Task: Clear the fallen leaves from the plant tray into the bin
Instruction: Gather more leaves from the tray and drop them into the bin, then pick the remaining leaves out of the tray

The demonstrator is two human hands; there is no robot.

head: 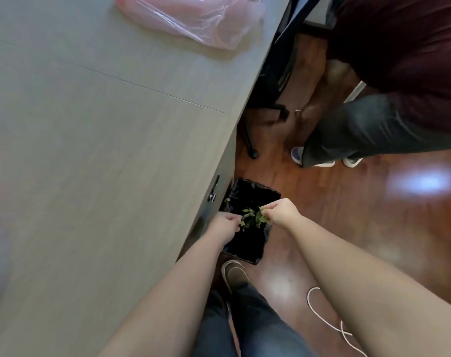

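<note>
Both hands are held over the bin point(247, 243), a small rectangular container lined with a black bag, standing on the wooden floor point(361, 202) directly against the side of the grey surface point(103, 124). The left hand point(223, 226) is above the bin's left rim with the fingers curled inward; whether its grip holds any leaf cannot be told from this view. The right hand point(282, 213) is above the bin's right rim, its grip pinched shut on a few green leaves point(260, 217) that protrude below the fingertips. More loose leaves point(246, 217) show between the two hands against the black lining; whether they are falling or lying on it cannot be told. One leaf point(227, 200) lies at the bin's left edge close to the surface's side. The plant tray is not visible. On the far part of the surface lies a crumpled pink plastic bag point(193, 19). The wearer's shoe point(234, 274) stands just beside the near end of the bin. A white cord point(330, 323) trails across the floor to the right. A second person stands well apart beyond the bin, with grey trousers point(361, 130) and light shoes visible, beside the wheeled base of a chair point(265, 109) under the surface edge.
</note>
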